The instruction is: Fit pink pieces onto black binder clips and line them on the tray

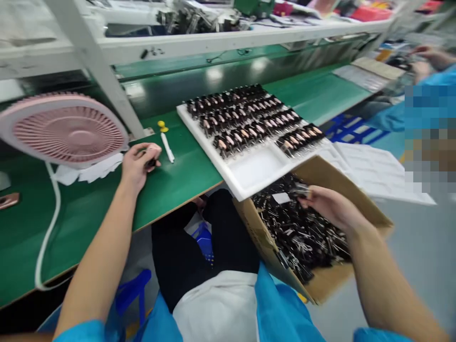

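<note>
My left hand (pixel 137 166) rests above the green bench near the fan, its fingers curled round a small black object (pixel 151 164), mostly hidden. Over the cardboard box (pixel 256 232), my right hand (pixel 331 204) pinches a blurred clip with shiny metal (pixel 302 191). The box is full of black binder clips (pixel 302 228) with silver wire handles. A small white piece (pixel 281 198) lies on the clips. Between my hands, a white tray (pixel 235 183) overhangs the bench edge and the box. It carries rows of black clips (pixel 242 135) with pinkish parts; its front compartment holds none.
A pink fan (pixel 71 130) with a white cable (pixel 53 228) stands at the left. A white pen-like stick (pixel 166 147) lies beside my left hand. A shelf (pixel 213 47) crosses above the bench. White trays (pixel 384 166) and a co-worker's blue sleeve (pixel 436 80) are at the right.
</note>
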The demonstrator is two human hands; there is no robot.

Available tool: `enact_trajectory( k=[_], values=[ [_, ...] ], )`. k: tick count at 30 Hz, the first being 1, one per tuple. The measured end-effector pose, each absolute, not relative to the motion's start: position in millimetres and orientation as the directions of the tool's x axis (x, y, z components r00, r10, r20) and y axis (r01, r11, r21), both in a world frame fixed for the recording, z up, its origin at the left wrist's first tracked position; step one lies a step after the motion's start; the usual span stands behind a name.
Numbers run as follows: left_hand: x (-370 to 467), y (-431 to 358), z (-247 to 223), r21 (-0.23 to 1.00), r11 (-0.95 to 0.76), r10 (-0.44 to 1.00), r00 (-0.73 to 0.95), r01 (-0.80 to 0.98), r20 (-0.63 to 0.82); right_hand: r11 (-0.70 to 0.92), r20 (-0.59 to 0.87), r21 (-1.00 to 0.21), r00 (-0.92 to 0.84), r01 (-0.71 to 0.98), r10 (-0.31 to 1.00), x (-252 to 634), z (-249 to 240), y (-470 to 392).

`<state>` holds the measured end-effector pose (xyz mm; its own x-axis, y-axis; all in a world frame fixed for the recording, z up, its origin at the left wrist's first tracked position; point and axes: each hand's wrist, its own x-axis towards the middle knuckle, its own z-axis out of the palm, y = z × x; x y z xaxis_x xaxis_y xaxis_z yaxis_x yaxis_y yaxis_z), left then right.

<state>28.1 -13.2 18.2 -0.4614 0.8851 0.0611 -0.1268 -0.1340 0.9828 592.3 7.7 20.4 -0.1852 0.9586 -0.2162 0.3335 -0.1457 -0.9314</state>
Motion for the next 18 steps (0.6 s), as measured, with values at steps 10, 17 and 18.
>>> enact_trajectory(
  k=[10,17,18],
  values=[
    [27.9,-36.4,20.7,0.999,-0.027,0.962,-0.272,0.036,0.036,-0.3,-0.105,-0.934,-0.652,-0.196,0.751,343.1,49.4,-0.1],
    [16.2,-47.7,16.3,0.999,-0.014,0.983,-0.184,0.038,0.02,-0.232,-0.091,-0.959,-0.595,-0.164,0.798,241.0,2.2,33.7],
    [14.6,-48.5,16.0,0.999,-0.004,0.986,-0.168,0.036,0.01,-0.195,-0.076,-0.972,-0.604,-0.134,0.793,239.3,0.3,34.4]
  ],
)
